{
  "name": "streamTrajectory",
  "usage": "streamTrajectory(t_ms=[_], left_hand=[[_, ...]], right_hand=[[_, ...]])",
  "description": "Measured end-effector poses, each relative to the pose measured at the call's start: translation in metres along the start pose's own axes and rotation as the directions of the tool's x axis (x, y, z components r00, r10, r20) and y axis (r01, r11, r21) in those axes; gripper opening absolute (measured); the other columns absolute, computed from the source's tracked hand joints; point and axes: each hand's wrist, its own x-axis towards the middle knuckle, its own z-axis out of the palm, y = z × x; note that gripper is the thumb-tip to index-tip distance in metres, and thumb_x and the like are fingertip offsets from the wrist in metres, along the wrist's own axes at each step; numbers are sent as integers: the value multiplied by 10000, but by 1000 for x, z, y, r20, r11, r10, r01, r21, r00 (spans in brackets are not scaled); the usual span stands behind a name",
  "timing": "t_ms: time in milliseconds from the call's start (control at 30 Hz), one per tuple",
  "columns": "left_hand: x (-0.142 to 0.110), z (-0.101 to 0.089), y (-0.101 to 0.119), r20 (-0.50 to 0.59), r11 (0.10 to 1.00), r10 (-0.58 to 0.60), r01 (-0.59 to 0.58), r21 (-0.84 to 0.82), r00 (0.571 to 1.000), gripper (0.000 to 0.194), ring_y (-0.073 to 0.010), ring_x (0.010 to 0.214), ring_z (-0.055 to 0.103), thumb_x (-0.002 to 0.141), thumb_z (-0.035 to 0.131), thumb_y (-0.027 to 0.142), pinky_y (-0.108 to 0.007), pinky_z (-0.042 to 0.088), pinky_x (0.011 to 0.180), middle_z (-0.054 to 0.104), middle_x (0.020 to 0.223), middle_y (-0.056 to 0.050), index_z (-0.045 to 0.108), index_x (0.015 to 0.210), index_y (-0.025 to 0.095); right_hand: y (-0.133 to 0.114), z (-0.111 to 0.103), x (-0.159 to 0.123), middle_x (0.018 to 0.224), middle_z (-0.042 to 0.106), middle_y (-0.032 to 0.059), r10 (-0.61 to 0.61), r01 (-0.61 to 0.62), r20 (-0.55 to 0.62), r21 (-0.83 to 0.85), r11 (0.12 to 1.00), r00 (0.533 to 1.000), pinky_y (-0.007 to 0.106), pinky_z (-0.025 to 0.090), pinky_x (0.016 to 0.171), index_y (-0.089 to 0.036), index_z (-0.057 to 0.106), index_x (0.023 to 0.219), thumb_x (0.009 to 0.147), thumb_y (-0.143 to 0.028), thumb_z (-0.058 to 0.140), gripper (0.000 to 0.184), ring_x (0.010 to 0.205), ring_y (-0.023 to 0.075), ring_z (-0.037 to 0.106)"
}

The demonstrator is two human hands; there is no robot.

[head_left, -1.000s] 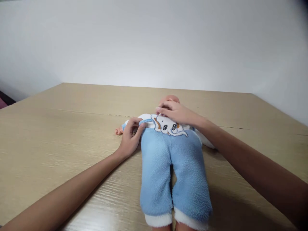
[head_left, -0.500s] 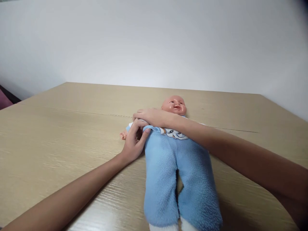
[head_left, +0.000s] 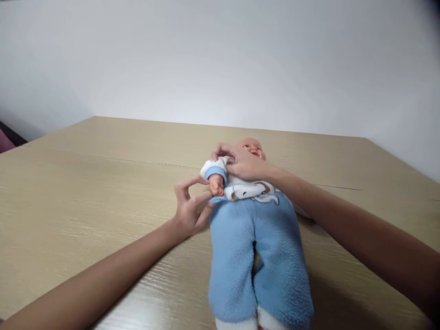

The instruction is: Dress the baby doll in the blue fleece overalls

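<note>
Pinching blue strap (head_left: 216,200) in left hand (head_left: 192,208), white sleeve (head_left: 208,167) in right hand (head_left: 245,162), doll (head_left: 254,220) lying face-up

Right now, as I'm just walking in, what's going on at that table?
A person is handling a baby doll lying face up on a wooden table. The right hand holds the doll's white sleeve, with that arm bent in toward the waist. The left hand pinches the edge of the blue trousers, beside the doll's small hand. The trousers are on the doll's legs.
</note>
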Motion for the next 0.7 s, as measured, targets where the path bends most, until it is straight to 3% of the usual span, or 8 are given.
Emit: streamTrajectory(t_ms=[100, 200, 267, 367, 467, 567, 633, 700], left_hand=[[0, 5, -3, -37, 978, -97, 88, -189, 995, 151, -279, 1255, 606, 1110, 528, 235, -510, 486, 1087, 567, 1330, -120, 577, 1253, 248], [4, 12, -2, -39, 878, -356, 320, -355, 934, 106, -220, 1217, 601, 1134, 525, 294, -410, 493, 1069, 587, 1261, -82, 580, 1217, 258], [7, 15, 0, -24, 761, -548, 486, -429, 836, 123, -191, 1215, 594, 1113, 607, 376, -322, 500, 1027, 594, 1234, -61, 607, 1157, 261], [10, 20, 3, 53, 523, -768, 673, -523, 638, 259, -168, 1154, 618, 1031, 735, 495, -245, 514, 974, 638, 1185, -37, 640, 1079, 259], [10, 23, 4, 143, 268, -878, 718, -642, 456, 365, -133, 989, 640, 933, 833, 544, -200, 533, 887, 652, 1065, 4, 627, 1026, 257], [13, 25, 3, 271, 34, -915, 726, -687, 299, 506, -125, 849, 640, 836, 909, 576, -194, 542, 745, 653, 983, 32, 570, 1065, 277], [17, 27, 1, 340, -69, -914, 738, -671, 224, 557, -126, 786, 634, 814, 925, 573, -198, 538, 690, 665, 946, 37, 537, 1087, 282], [21, 28, -2, 379, -105, -904, 761, -640, 195, 544, -120, 756, 625, 826, 921, 547, -188, 527, 667, 667, 919, 41, 527, 1087, 278]], right_hand=[[-6, 6, -2, 1107, 742, 33, -5, 5, 7, -56, 998, 1000, 363, 529, 982, -220, 672, 1031, 767, -93, 571, 309, 1084, 220, 693], [-16, 9, -10, 1219, 771, 69, 65, -66, -8, -39, 997, 998, 389, 556, 1042, -219, 707, 1093, 911, -216, 637, 194, 1154, 236, 720], [-24, 8, -19, 1269, 773, 98, 131, -134, -50, -65, 989, 990, 411, 554, 1067, -211, 710, 1163, 997, -360, 650, 231, 1185, 255, 726], [-35, 3, -35, 1226, 796, 97, 267, -276, -73, -194, 941, 961, 418, 536, 1056, -215, 734, 1188, 1051, -541, 609, 376, 1175, 288, 728], [-37, -2, -48, 1133, 824, 51, 357, -341, 25, -242, 909, 934, 377, 553, 962, -246, 779, 1125, 1030, -614, 635, 407, 1091, 294, 749], [-29, 0, -54, 1174, 822, 54, 356, -350, -3, -182, 919, 935, 368, 558, 991, -242, 790, 1156, 968, -621, 728, 428, 1157, 316, 733], [-21, 3, -55, 1244, 807, 64, 361, -364, -50, -104, 925, 931, 382, 548, 1045, -233, 773, 1219, 958, -622, 741, 470, 1222, 324, 711], [-14, 6, -57, 1308, 782, 70, 367, -369, -68, -15, 929, 928, 391, 529, 1079, -223, 747, 1255, 966, -626, 729, 497, 1256, 316, 694]])
